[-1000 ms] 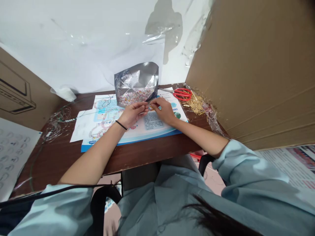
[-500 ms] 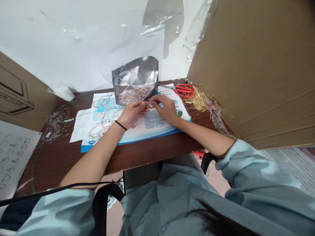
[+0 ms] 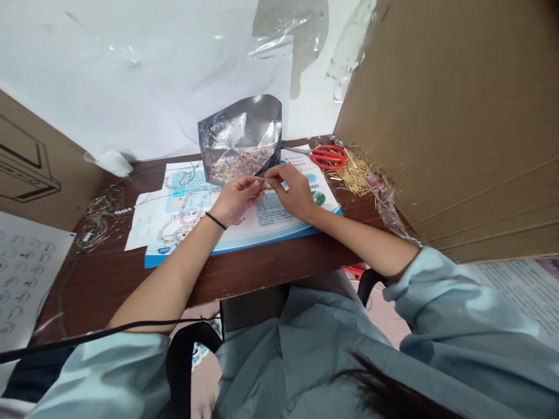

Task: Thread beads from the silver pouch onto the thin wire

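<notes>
Dark reddish-brown wood grain is shown by the rectangular desk (image 3: 262,270). Near its back edge, shiny silver is given by the open foil bag (image 3: 251,125), and its small beads (image 3: 238,166) are speckled pink, white, red and yellow. Toward the back right corner, bright red is seen on the looped scissor handles (image 3: 327,157), gold on the thin sticks (image 3: 356,177). The white printed paper sheet (image 3: 275,212) is edged in blue along the desk's front edge and patterned with pink bead rings. Pale blue-green is worn in the cloth sleeves (image 3: 463,297).
</notes>
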`<state>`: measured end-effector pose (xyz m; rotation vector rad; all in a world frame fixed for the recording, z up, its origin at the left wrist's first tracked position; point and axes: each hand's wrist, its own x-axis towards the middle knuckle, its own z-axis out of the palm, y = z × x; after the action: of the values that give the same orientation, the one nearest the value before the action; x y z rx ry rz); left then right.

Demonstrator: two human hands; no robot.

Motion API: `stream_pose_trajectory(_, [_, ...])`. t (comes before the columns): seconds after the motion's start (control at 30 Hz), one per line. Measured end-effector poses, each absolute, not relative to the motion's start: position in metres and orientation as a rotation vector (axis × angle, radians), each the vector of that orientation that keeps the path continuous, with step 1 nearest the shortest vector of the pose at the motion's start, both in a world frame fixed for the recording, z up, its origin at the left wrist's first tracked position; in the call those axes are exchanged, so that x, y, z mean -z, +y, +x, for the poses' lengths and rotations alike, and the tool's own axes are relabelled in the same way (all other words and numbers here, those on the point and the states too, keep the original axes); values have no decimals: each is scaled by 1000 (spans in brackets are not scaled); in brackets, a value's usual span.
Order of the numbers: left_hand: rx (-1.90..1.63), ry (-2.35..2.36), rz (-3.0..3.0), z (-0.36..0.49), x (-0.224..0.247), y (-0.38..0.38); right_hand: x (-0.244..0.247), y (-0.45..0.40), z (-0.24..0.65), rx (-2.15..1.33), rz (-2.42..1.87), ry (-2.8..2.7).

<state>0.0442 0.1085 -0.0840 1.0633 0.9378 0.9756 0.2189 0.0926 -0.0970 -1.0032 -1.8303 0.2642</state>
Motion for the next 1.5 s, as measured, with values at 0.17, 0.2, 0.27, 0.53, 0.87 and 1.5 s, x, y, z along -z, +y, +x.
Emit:
stream_pose_trajectory(0.17, [-974, 932, 1073, 44, 84, 108, 100, 95, 220, -282, -1043, -1804])
stream_pose_trajectory(0.2, [-977, 932, 1067, 44, 84, 108, 100, 95, 220, -282, -1045, -1803])
stream_pose_trajectory(0.27, [-980, 933, 1055, 44, 84, 108, 101, 95, 220, -276, -1051, -1806])
stream_pose_trajectory(0.53, [-985, 929, 1042, 45, 82, 108, 98, 95, 222, -218, -1035, -1855])
stream_pose_trajectory(0.87, [-1016, 912, 1056, 44, 85, 109, 100, 96, 221, -155, -980, -1950])
stream_pose_trajectory(1.5, [-1040, 929, 1093, 45, 86, 108, 99, 95, 220, -127, -940, -2004])
